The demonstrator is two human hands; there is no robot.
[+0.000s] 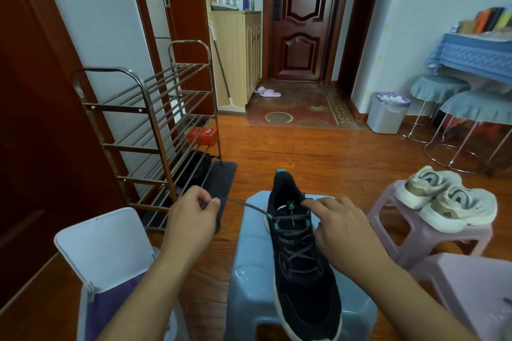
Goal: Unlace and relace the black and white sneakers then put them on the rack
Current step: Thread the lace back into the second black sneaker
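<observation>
1. A hallway room with a reddish wooden floor [318, 152], a dark carved door and one patterned rug.
2. One black suede sneaker with a white sole [302, 260] lies on one pale blue plastic stool [249, 279], heel pointing away; a small triangle logo sits on its tongue, the writing too small to read.
3. The left hand [191, 219] pinches one end of the dark grey lace [246, 206], pulled taut sideways.
4. The right hand [335, 225] rests on the sneaker's upper eyelets, fingers curled against the lacing.
5. Two cream sneakers [446, 196] sit on one lilac plastic stool [388, 219].
6. One metal multi-tier shoe rack [155, 124] stands left.
</observation>
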